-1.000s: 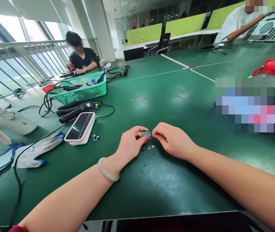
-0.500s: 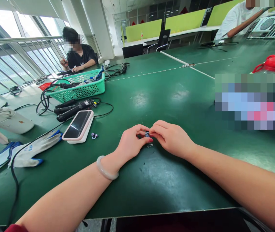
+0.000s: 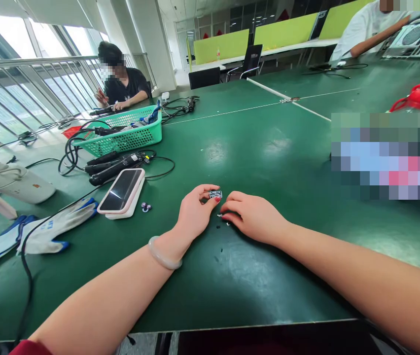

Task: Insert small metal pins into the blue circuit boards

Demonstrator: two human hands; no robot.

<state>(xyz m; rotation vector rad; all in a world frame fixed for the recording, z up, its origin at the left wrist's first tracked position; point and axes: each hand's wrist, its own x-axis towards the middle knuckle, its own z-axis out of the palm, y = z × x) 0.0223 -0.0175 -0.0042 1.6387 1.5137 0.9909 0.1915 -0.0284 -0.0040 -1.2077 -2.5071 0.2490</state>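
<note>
My left hand (image 3: 195,209) pinches a small, dark and silvery rectangular part (image 3: 215,195) between thumb and fingertips, just above the green table (image 3: 247,143). Close by on the right is my right hand (image 3: 252,217), its thumb and curled fingers low over the table. A tiny light-coloured piece (image 3: 220,215) shows at the thumb tip; whether the fingers grip it is too small to tell. Several tiny dark and pale bits lie just below the fingertips. A cluster of small round metallic pieces (image 3: 145,207) sits left of my left hand.
A phone (image 3: 123,191) rests on a white box, with black handheld tools (image 3: 114,167) and cables behind it. Farther off is a green basket (image 3: 121,138). White and blue gloves (image 3: 52,229) lie at left. One person sits at far left, another stands at far right.
My hands have moved apart. The small part stays in my left hand, tilted and more visible. My right hand has let go of it and come down to the table beside the pale bits.
</note>
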